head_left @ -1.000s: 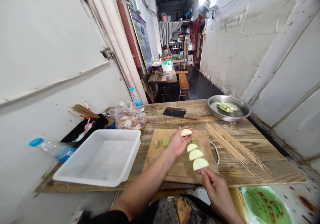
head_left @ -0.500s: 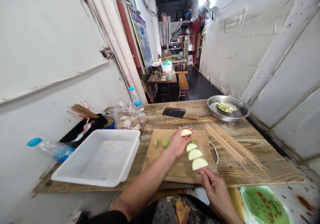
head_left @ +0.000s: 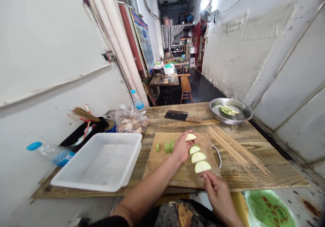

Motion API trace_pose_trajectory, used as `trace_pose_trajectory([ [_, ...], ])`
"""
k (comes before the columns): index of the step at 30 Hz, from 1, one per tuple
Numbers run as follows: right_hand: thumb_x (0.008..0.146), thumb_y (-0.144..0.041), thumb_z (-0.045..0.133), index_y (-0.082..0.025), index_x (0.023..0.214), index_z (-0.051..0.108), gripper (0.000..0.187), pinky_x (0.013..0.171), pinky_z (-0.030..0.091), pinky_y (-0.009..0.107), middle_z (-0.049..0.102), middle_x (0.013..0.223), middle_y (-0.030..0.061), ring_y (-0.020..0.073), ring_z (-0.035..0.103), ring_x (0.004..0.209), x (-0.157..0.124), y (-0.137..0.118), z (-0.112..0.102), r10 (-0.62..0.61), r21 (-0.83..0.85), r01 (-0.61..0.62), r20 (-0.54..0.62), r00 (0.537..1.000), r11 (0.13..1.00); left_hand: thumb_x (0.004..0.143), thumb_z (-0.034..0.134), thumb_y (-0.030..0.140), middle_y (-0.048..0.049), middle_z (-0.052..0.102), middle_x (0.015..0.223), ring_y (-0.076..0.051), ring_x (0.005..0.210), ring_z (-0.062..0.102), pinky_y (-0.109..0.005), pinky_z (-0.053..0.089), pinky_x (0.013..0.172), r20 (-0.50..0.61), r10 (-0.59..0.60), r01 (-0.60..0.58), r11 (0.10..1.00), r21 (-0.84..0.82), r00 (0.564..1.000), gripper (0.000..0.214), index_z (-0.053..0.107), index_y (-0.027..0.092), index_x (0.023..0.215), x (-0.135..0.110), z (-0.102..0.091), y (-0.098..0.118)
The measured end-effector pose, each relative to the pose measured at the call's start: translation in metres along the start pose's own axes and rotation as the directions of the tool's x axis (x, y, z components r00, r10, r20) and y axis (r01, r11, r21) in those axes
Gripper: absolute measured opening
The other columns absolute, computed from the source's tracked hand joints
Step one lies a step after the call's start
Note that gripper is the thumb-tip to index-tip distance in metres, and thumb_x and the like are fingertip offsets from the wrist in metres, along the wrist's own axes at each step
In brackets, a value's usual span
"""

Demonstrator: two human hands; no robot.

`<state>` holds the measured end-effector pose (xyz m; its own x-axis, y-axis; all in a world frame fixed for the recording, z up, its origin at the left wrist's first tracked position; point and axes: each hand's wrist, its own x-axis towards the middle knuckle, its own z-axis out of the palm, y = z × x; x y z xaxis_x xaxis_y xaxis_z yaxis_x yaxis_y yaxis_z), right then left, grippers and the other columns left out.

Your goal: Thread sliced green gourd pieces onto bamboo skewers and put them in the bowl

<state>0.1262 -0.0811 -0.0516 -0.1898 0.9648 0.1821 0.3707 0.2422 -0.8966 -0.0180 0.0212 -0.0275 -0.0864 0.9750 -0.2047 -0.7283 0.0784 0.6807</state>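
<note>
My right hand (head_left: 215, 185) pinches the lower end of a thin wooden skewer (head_left: 192, 143). Threaded along it are pale green half-moon vegetable slices (head_left: 198, 157), zucchini by their look, with green rind. At the skewer's far end my left hand (head_left: 183, 146) holds another half-moon slice (head_left: 191, 137) in its fingers, at the tip. Both hands are above a wooden cutting board (head_left: 162, 169). Cut green vegetable pieces (head_left: 168, 147) lie on the board, partly hidden behind my left hand.
A white plastic tray (head_left: 101, 162) stands left. Behind the board lies a cleaver (head_left: 181, 116); loose skewers (head_left: 236, 149) and a steel bowl (head_left: 231, 111) with cut vegetables are right. A bag of mushroom-like pieces (head_left: 130, 118) and water bottles (head_left: 138, 101) sit left. A person (head_left: 168, 55) sits far back.
My left hand has shifted slightly, and its slice sits a little lower and closer to the others on the skewer. My right hand keeps its hold almost unmoved.
</note>
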Motion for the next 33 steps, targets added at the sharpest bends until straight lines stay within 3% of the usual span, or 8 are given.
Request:
trace_pose_trajectory([
  [14,0.088,-0.047,0.039,-0.013,0.083,0.063,0.041,0.048,0.04,0.021,0.044,0.051,-0.0022,0.0127,0.045,0.048,0.0,0.001,0.005,0.039,0.039,-0.038,-0.017,0.999,0.999,0.08,0.051,0.028,-0.0077,0.064,0.082,-0.012,0.063,0.055,-0.025,0.044,0.06,-0.002,-0.026,0.026,0.998,0.06,1.0,0.02,0.059,0.013,0.09,-0.01,0.006,-0.004],
  [20,0.088,-0.046,0.04,-0.014,0.081,0.063,0.041,0.05,0.041,0.019,0.052,0.057,0.0008,0.0122,0.047,0.051,0.001,0.0,0.008,0.012,0.028,-0.011,-0.054,0.998,1.0,0.079,0.05,0.029,-0.0074,0.064,0.08,-0.012,0.061,0.054,-0.023,0.044,0.056,-0.018,-0.02,0.021,0.996,0.092,1.0,0.021,0.059,0.014,0.091,-0.014,0.01,-0.004],
  [28,0.088,-0.044,0.039,-0.012,0.081,0.063,0.04,0.047,0.038,0.02,0.042,0.051,-0.0027,0.0113,0.043,0.047,0.0,0.006,0.011,0.001,0.005,-0.001,-0.078,0.997,1.0,0.081,0.046,0.028,-0.0081,0.064,0.08,-0.012,0.059,0.053,-0.021,0.043,0.053,0.022,-0.052,0.049,0.991,0.124,0.998,0.022,0.059,0.013,0.091,-0.022,0.013,-0.005],
  [33,0.089,-0.042,0.039,-0.013,0.081,0.063,0.039,0.049,0.04,0.02,0.049,0.054,-0.0006,0.0119,0.047,0.049,0.001,0.013,0.014,-0.028,-0.025,0.025,-0.107,0.994,0.999,0.084,0.043,0.026,-0.0081,0.063,0.08,-0.012,0.06,0.053,-0.021,0.043,0.053,0.042,-0.05,0.046,0.994,0.102,0.998,0.021,0.058,0.013,0.091,-0.021,0.013,-0.008],
])
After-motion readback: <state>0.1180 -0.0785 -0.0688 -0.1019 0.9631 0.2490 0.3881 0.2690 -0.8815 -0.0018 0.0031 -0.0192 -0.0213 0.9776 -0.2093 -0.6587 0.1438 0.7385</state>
